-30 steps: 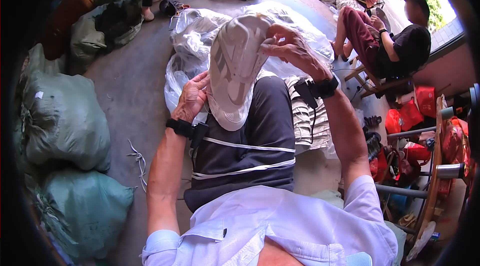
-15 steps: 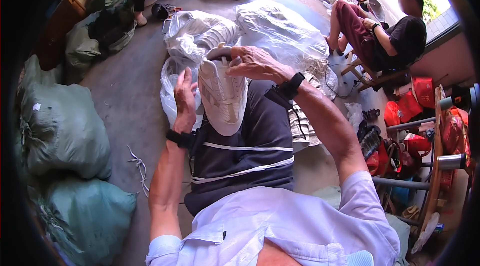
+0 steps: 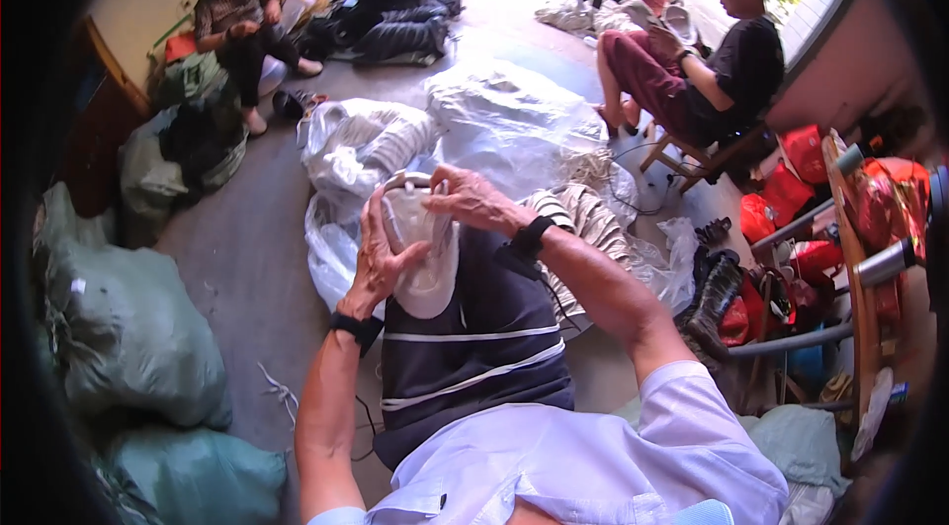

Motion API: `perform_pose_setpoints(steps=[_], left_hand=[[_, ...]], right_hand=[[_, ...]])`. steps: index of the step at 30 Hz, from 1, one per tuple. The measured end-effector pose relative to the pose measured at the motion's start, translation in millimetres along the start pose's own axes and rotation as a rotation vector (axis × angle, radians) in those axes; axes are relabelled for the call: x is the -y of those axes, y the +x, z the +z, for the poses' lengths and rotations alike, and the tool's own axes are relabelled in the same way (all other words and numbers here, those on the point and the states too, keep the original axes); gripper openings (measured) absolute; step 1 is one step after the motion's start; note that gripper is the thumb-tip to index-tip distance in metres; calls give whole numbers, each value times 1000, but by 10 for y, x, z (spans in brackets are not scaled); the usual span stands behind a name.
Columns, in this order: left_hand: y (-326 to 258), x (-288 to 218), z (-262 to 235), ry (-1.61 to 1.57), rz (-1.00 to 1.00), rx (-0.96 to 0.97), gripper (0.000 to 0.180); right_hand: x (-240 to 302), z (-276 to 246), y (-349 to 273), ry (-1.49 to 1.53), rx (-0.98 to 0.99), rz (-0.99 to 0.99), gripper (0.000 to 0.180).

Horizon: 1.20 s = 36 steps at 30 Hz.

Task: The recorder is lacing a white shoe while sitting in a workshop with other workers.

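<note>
A white shoe sole [image 3: 427,258] stands upright on my dark-trousered knee. My left hand [image 3: 379,256] wraps around its left side, fingers curled on the edge. My right hand [image 3: 473,199] grips its top end from the right, fingers bent over the rim. Both wrists wear dark bands. Beyond my knee lie clear plastic bags [image 3: 366,154] filled with more white soles.
Green sacks [image 3: 119,327] pile up at my left. A large clear bag [image 3: 514,120] lies ahead on the concrete floor. Three people sit around: one far left [image 3: 237,21], two at the right [image 3: 712,70]. Red packages [image 3: 791,189] and a metal frame [image 3: 850,268] crowd the right.
The sole has turned from broad side up to upright and narrower. My left hand climbed from its lower edge to its side, and my right hand came closer to its top.
</note>
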State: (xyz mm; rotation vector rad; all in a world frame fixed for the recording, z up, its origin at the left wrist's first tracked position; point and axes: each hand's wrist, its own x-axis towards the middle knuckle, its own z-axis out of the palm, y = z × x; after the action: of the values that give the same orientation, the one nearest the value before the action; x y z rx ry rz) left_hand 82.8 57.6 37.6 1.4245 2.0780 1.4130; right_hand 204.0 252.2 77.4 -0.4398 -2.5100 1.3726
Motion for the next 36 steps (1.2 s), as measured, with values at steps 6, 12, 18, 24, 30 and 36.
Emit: perform_pose_setpoints(steps=[6, 12, 18, 24, 30, 36], left_hand=[[-160, -164, -13, 105, 35, -44, 117], [-150, -33, -38, 68, -21, -34, 119], [-231, -156, -91, 33, -4, -70, 119], [-225, -195, -152, 156, 68, -124, 117], [-379, -279, -189, 29, -28, -57, 116], [-946, -702, -512, 69, -2, -16, 55]], right_hand=[[82, 34, 31, -228, 66, -59, 49], [249, 59, 131, -347, 163, -2, 45], [181, 147, -94, -292, 39, -168, 25], [233, 164, -134, -459, 6, -286, 24], [272, 271, -797, -341, -193, -492, 48], [423, 383, -1696, -439, 47, -494, 26]])
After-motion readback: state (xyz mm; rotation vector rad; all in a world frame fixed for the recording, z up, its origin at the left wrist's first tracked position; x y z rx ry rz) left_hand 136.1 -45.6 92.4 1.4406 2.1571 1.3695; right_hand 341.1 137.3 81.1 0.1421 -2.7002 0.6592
